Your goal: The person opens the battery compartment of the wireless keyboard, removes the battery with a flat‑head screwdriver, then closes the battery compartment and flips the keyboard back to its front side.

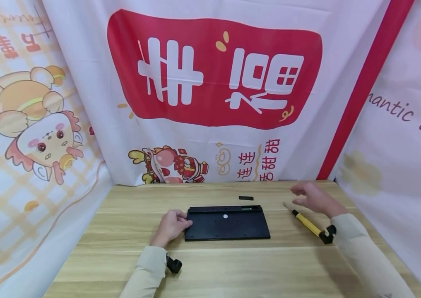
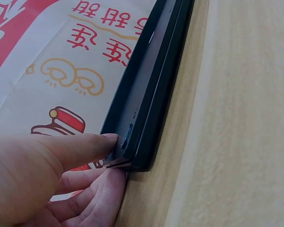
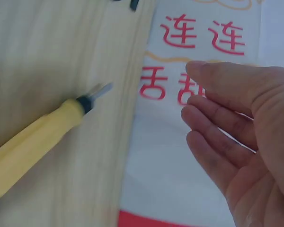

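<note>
Bright printed cloths hang on three sides of a pale wooden table [image 1: 232,265], the back one carrying big white characters on a red patch.

In the middle of the table a flat black keyboard [image 1: 227,223] lies face down, its underside showing a small white dot and an open slot along the far edge. A little black cover [image 1: 246,198] sits on the wood just beyond that edge, apart from the keyboard.

The person's left hand [image 1: 172,227] holds the keyboard's left end; the wrist view shows the thumb [image 2: 71,149] on top of the corner and the fingers [image 2: 97,196] curled beneath it, pinching it so that end looks slightly raised off the wood.

The right hand [image 1: 312,198] hovers above the table's right side, fingers relaxed and loosely spread, holding nothing. A yellow-handled screwdriver [image 1: 304,221] lies on the wood just beside and below it, untouched, its tip pointing away toward the back cloth.

My guess is that the work sits between tool and keyboard: the screwdriver is down and the keyboard is steadied by one hand. Whatever follows would seem to need the free hand brought across to the keyboard or the loose cover, while the left hand keeps that corner from sliding.
</note>
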Available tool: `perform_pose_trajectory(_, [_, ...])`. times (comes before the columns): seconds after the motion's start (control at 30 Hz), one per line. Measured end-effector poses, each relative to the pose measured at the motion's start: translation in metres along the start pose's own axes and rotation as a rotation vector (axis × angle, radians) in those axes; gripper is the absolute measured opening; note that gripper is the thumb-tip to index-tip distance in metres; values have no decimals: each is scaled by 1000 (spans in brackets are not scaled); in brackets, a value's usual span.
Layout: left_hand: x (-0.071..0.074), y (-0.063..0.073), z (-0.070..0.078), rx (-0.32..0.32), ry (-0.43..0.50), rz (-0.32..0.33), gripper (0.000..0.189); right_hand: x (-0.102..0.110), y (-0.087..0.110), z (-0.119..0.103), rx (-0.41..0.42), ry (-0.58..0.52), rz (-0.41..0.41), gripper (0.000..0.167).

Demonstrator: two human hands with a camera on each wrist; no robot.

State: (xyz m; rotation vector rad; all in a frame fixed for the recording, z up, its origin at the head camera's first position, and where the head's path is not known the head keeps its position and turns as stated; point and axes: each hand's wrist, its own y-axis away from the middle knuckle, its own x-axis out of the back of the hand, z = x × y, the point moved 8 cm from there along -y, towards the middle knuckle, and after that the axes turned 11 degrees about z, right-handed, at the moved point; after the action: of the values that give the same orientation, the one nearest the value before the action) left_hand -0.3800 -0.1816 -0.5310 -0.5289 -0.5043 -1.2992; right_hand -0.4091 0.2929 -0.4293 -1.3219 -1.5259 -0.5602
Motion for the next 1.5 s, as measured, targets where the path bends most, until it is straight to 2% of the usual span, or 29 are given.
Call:
perform_pose_trajectory(0.17, [0,-1,1,-3,5,-1,28,0,32,17,-3,14,41,41])
perform_pose_trajectory(0.3, [1,-1,0,-2,5,-1,28,-12,53,34,-46,0,58,43])
perform_pose_trajectory(0.53, [0,0,-2,11,9,-4,28,-37,74,55,-130,-56,43,40])
perform_pose_trajectory(0.7, [1,1,-1,4,2,0,28,-49,74,61,-167,-95,46,32])
perform_pose_trajectory(1.03, [2,3,1,7,5,-1,28,-51,60,58,-72,30,110,13])
perform_pose_trajectory(1.27, [2,4,2,-4,2,2,29,-46,50,56,-132,-24,71,8])
perform_pose_trajectory(1.33, [1,4,2,-4,1,-1,29,-43,47,52,-143,-48,58,8])
perform_pose_trajectory(1.5, [1,3,0,-14,-5,0,29,-33,35,30,-109,-54,45,7])
